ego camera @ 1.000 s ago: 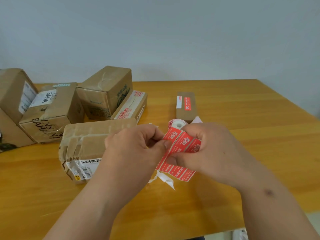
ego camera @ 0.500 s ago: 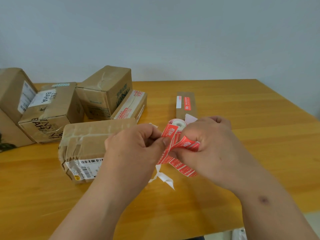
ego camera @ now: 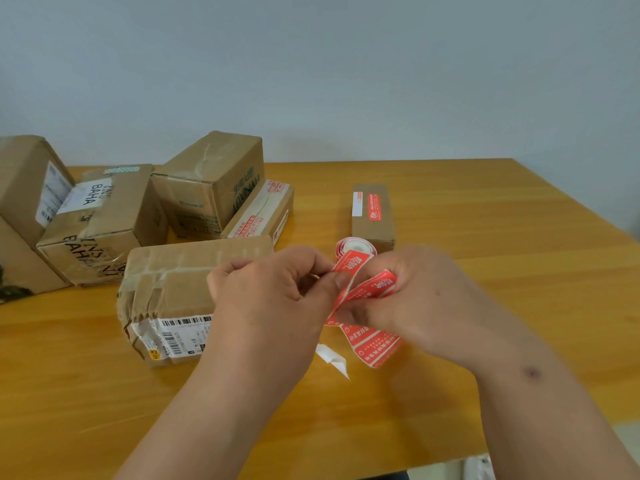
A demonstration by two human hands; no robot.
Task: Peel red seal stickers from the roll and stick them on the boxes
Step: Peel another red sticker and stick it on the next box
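Observation:
A strip of red seal stickers (ego camera: 372,289) runs from the roll (ego camera: 355,245) on the table into both hands. My left hand (ego camera: 273,299) pinches the upper edge of the strip with thumb and forefinger. My right hand (ego camera: 426,299) grips the strip from the right, bending it so its tail hangs below. A taped cardboard box with a barcode label (ego camera: 166,292) lies just left of my left hand. A small flat box (ego camera: 374,216) behind the roll bears a red sticker.
Several more cardboard boxes (ego camera: 211,181) are stacked at the back left of the wooden table (ego camera: 502,237). A white scrap of backing paper (ego camera: 332,360) lies under my hands. The table's front edge runs near my forearms.
The flat strip has been bent and folded between my hands, its tail now hanging lower. My right hand has curled tighter round it; both hands stay in place.

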